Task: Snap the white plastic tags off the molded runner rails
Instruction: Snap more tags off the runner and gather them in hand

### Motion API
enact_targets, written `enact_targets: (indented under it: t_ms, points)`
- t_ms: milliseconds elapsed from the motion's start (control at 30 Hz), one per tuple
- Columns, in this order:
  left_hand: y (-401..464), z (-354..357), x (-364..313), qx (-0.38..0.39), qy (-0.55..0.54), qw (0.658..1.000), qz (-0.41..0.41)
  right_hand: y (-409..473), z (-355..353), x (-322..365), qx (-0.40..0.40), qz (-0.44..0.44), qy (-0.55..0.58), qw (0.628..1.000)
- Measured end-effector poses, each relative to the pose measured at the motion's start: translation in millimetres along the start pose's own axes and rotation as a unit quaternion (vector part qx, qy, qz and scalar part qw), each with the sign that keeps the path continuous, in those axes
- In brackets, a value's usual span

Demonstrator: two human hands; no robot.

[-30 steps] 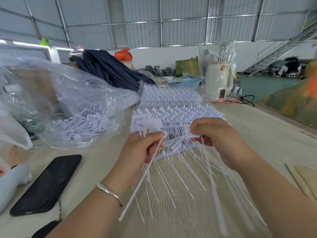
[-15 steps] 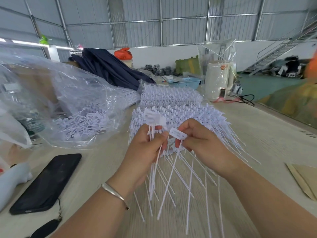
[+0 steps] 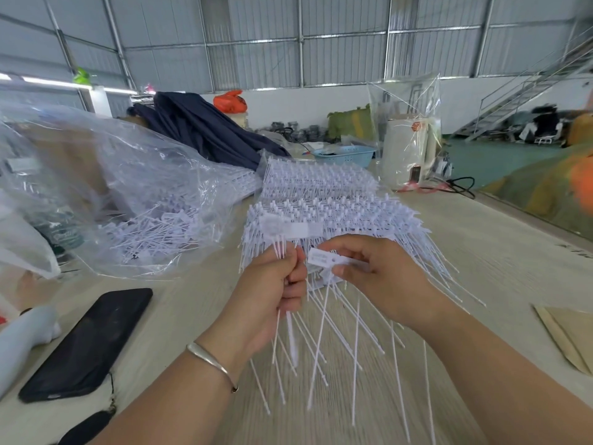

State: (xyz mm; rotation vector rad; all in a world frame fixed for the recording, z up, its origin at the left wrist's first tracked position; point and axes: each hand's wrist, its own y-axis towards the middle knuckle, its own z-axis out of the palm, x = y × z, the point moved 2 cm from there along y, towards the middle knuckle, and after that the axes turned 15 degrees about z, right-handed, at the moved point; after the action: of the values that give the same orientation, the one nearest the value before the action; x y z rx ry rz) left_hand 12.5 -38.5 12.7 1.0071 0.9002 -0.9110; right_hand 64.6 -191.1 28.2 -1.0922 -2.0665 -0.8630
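Observation:
A stack of white molded runner rails [image 3: 337, 216] with rows of tags lies on the table straight ahead, long thin tails fanning toward me. My left hand [image 3: 272, 293] grips a small bundle of loose white tags [image 3: 288, 229] by their stems, flat heads up, tails hanging below the fist. My right hand [image 3: 378, 274] pinches the flat head of a single white tag [image 3: 324, 256] just right of the left hand, its tail hanging down over the table.
A clear plastic bag [image 3: 128, 200] holding loose tags lies at the left. A black phone [image 3: 86, 345] rests near the left front edge. Behind the rails are dark cloth [image 3: 205, 130], a blue basket [image 3: 346, 154] and a bagged white appliance [image 3: 407, 149]. Brown paper [image 3: 568, 338] sits at the right.
My right hand has lifted a single tag away from the rails and brought it beside the left hand. The left hand has raised its bundle slightly.

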Motion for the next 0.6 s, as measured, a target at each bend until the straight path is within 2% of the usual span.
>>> enact_targets:
  t_ms: [100,233,333,500,600]
  points:
    - [-1,1,-2,0.023,0.062,0.997,0.044,0,0,0,-0.025,-0.013,-0.02,0.999]
    - [-6,7,2,0.043,0.156,0.983,0.082,-2,0,5,-0.029,-0.037,0.027,0.999]
    - [-8,11,2,0.049,0.166,0.976,0.129,-3,0,7,-0.014,-0.035,0.061,0.997]
    - [-6,4,6,0.008,0.173,0.98,0.099,0,-1,2,0.002,0.012,0.071,0.997]
    - [-6,6,7,0.015,0.137,0.987,0.082,0,-2,1,0.029,0.041,0.059,0.997]
